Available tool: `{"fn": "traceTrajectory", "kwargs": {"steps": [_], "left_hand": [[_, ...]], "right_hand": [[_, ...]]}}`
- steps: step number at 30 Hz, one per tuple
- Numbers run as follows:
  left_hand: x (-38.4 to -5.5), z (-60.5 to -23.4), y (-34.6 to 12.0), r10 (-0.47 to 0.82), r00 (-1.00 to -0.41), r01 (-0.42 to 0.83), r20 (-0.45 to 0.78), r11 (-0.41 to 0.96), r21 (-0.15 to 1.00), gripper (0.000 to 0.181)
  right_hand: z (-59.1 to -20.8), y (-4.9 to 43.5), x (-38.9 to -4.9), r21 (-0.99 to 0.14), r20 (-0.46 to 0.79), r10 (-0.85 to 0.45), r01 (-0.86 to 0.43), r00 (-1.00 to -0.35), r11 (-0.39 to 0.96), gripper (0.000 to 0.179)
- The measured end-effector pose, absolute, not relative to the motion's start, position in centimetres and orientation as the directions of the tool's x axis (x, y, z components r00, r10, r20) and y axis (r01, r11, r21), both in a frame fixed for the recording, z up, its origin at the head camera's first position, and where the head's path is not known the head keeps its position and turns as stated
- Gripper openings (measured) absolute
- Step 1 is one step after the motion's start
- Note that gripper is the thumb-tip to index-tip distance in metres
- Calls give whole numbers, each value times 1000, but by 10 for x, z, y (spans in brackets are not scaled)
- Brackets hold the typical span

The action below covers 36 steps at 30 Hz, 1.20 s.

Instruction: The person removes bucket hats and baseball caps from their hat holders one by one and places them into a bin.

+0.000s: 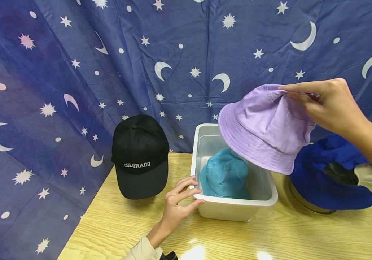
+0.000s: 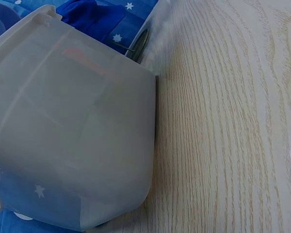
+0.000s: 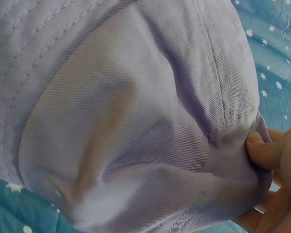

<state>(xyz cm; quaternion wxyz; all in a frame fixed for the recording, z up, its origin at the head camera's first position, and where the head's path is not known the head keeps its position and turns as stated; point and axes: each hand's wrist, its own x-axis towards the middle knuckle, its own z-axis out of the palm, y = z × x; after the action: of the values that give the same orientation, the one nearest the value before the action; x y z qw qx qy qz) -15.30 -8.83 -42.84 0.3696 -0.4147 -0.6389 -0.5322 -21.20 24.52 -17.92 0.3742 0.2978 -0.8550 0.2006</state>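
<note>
My right hand [image 1: 330, 104] pinches the crown of a lilac bucket hat [image 1: 263, 126] between thumb and fingers. The hat hangs brim-down and tilted over the right side of a white plastic bin [image 1: 234, 213]. In the right wrist view the thumb [image 3: 266, 153] presses into the folded lilac cloth. Inside the bin lies a teal bucket hat [image 1: 226, 171]. My left hand [image 1: 176, 204] touches the bin's near left corner, its fingers extended at the rim and the thumb at the front. Only the bin's wall [image 2: 82, 116] and the table show in the left wrist view.
To the left of the bin, a black cap [image 1: 140, 155] lettered COLORADO sits raised above the wooden table [image 1: 124, 231]. On the right a blue hat [image 1: 322, 180] rests on a stand with a round metal base [image 1: 309, 204]. A star-patterned blue curtain [image 1: 173, 54] hangs behind.
</note>
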Motion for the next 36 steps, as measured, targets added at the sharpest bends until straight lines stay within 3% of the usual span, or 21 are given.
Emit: {"fn": "traceTrajectory", "kwargs": {"steps": [26,36], "left_hand": [[-152,-428,-86,139,-398,917,907,90,388,24],[-153,-428,-86,133,-401,916,907,84,392,26]], "right_hand": [[-221,208,-232,-199,732,-408,-744,-545,637,30],[-235,197,-237,-255,775,-349,-766,-526,590,27]]}}
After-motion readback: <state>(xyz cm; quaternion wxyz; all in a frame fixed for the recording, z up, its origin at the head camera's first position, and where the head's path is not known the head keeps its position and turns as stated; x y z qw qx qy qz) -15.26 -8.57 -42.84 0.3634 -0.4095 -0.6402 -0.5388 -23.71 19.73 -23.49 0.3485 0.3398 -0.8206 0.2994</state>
